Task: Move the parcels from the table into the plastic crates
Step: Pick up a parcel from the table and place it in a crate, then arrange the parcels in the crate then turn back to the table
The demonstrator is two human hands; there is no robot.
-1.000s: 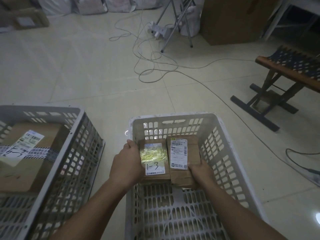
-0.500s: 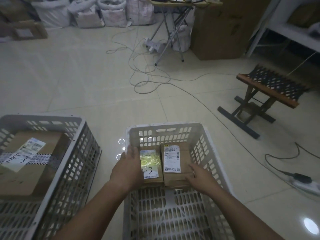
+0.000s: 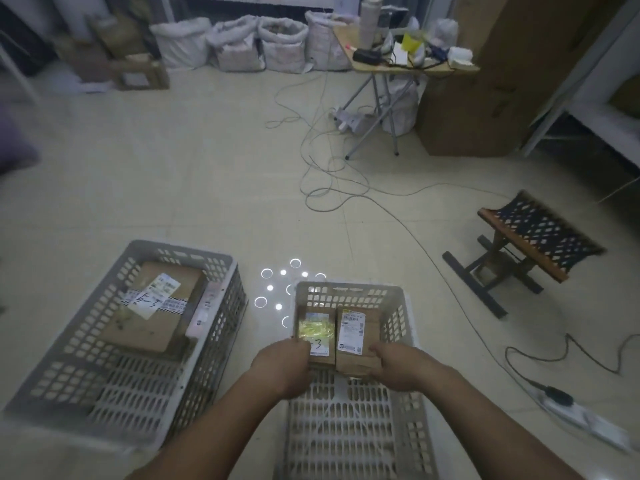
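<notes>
Leftward, a grey crate (image 3: 221, 306) holds one labelled carton (image 3: 152, 306), print unreadable. Lower centre, the left hand (image 3: 282, 367) grips the taped parcel (image 3: 317, 336), covering its near corner; the right hand (image 3: 398, 367) grips the labelled parcel (image 3: 356, 339) touching it, both inside the white crate (image 3: 349, 289), whose near end is cut off.

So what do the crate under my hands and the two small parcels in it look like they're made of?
The crate looks like moulded plastic, pale grey and matt: walls and floor are a slotted lattice. Both parcels look like brown cardboard with white paper labels; the left parcel shows a shiny yellowish patch, probably tape or film, and the right parcel has creased, dull brown faces.
</notes>
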